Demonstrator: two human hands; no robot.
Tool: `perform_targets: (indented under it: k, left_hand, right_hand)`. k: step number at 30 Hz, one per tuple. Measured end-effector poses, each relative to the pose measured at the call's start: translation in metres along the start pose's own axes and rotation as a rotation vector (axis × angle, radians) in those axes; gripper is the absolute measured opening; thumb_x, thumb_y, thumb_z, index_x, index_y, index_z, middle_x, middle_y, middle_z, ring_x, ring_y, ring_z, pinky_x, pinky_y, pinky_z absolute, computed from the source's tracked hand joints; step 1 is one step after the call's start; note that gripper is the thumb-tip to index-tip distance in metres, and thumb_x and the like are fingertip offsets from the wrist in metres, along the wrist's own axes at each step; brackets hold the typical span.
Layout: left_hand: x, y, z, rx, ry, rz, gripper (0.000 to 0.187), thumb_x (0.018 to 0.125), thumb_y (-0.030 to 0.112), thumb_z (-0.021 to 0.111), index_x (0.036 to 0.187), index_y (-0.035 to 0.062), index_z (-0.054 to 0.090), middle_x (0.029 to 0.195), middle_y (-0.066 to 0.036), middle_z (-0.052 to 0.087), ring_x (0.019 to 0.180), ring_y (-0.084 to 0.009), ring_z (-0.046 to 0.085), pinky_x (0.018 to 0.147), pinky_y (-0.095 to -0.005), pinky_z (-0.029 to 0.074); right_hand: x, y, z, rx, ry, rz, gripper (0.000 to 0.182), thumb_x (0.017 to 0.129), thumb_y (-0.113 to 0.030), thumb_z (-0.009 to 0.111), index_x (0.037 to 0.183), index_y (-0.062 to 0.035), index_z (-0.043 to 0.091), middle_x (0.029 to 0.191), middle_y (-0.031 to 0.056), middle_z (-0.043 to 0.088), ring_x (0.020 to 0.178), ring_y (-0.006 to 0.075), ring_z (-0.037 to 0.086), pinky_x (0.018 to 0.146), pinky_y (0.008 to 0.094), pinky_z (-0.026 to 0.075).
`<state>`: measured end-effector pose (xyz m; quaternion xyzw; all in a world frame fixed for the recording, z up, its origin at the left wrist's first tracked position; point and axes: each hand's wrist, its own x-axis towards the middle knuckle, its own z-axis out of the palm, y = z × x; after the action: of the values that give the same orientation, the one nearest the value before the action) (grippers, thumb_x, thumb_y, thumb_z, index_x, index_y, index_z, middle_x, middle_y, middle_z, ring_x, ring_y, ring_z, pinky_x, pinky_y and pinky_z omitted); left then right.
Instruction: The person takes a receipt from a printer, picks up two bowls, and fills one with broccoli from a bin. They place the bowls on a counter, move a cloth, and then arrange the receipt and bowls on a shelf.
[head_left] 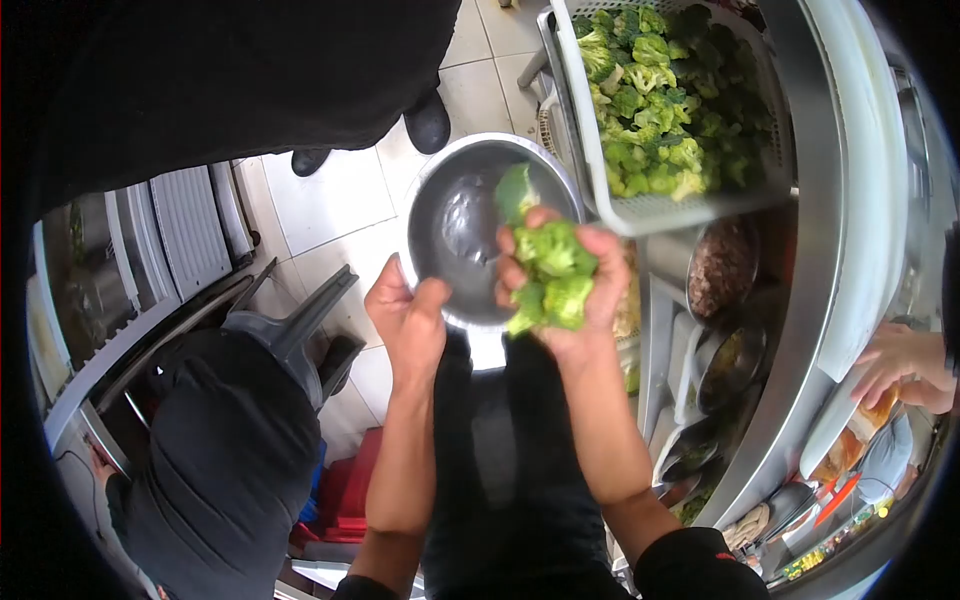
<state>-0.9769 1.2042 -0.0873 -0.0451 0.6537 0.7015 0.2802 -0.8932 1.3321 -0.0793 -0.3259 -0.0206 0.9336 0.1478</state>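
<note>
My left hand (405, 315) is closed on the near left rim of a deep metal bowl (450, 225), thumb and fingers pinching the edge. Over the bowl's near right side, my right hand (590, 300) is turned palm up, its fingers curled around several bright green broccoli florets (555, 260). A further green piece (516, 194), blurred, shows just beyond my right fingertips, against the bowl's inside. Shiny highlights mark the bowl's bottom. Just past it at the upper right stands a white plastic basket (625, 212) filled with broccoli florets (645, 110).
Metal bowls of food, one with minced meat (722, 270), sit on a shelf under the steel counter (800, 400). Another person's hand (905, 365) works at the counter. People in black stand ahead and at lower left. A grey handled item (290, 340) and red crates (350, 490) are left.
</note>
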Motion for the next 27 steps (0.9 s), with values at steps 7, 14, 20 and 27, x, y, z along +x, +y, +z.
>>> perform_targets:
  k: [7,14,20,27]
  left_hand:
    - [-0.003,-0.016,0.002,-0.026,0.011,-0.06,0.019,0.071,-0.009,0.046,0.083,-0.0047,0.061,0.075,0.0,0.059,0.065,-0.0056,0.049,0.059,-0.0205,0.039]
    - [-0.001,-0.018,0.003,-0.053,-0.001,-0.104,0.028,0.07,-0.008,0.047,0.092,-0.0064,0.063,0.083,-0.004,0.064,0.071,-0.0082,0.056,0.066,-0.0215,0.045]
    - [0.007,-0.035,-0.004,-0.108,-0.046,-0.131,0.034,0.068,-0.007,0.048,0.099,-0.0067,0.063,0.087,-0.005,0.065,0.075,-0.0095,0.057,0.07,-0.0217,0.045]
    - [0.022,-0.045,-0.012,-0.26,-0.027,-0.214,0.041,0.067,-0.007,0.049,0.105,-0.0073,0.061,0.095,-0.009,0.065,0.079,-0.013,0.06,0.074,-0.0241,0.048]
  right_hand:
    - [0.007,0.022,0.0,-0.068,0.259,0.006,0.043,0.09,-0.046,0.049,0.106,-0.0073,0.059,0.1,0.0125,0.061,0.09,0.0254,0.06,0.082,0.0391,0.048]
    - [-0.013,0.018,0.009,-0.479,0.254,-0.1,0.034,0.093,-0.022,0.051,0.124,-0.0069,0.05,0.134,0.012,0.043,0.12,0.0209,0.043,0.1,0.0366,0.035]
    - [-0.041,0.03,0.001,-0.983,0.319,-0.525,0.041,0.085,0.004,0.058,0.124,-0.0015,0.049,0.148,0.0197,0.024,0.133,0.0257,0.032,0.109,0.0374,0.027]
    - [-0.034,-0.033,-0.017,-1.469,0.406,-1.209,0.033,0.085,-0.002,0.06,0.118,-0.0015,0.054,0.127,0.0185,0.05,0.123,0.0285,0.045,0.105,0.0434,0.034]
